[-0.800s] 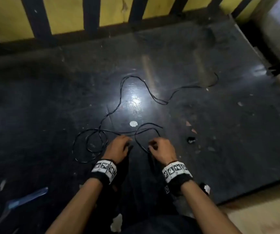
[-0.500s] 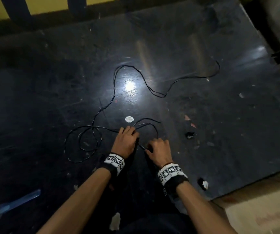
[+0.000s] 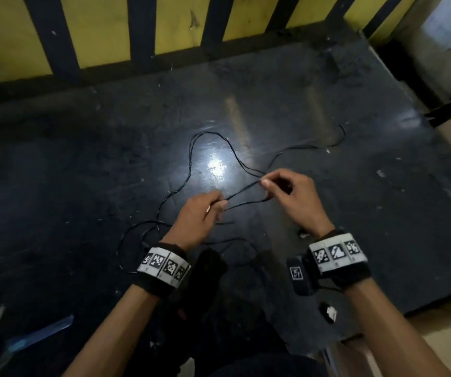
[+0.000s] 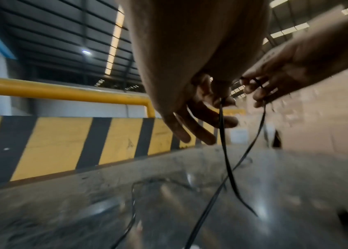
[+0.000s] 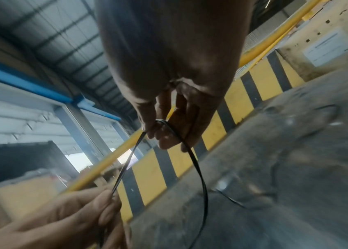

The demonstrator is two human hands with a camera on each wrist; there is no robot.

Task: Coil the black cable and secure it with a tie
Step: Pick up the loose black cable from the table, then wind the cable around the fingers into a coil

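On the dark table, backed by a yellow-black striped barrier at the far edge: black cable snakes across the middle, loose loops near-left. Both hands raised above the surface. Left hand pinches the cable; right hand pinches a fold of it, two strands spanning between them.

My black cable is thin and still mostly uncoiled: one short doubled stretch hangs raised at centre, while the rest snakes flat toward 12 and 2 o'clock, with loose loops lying at 8 o'clock.
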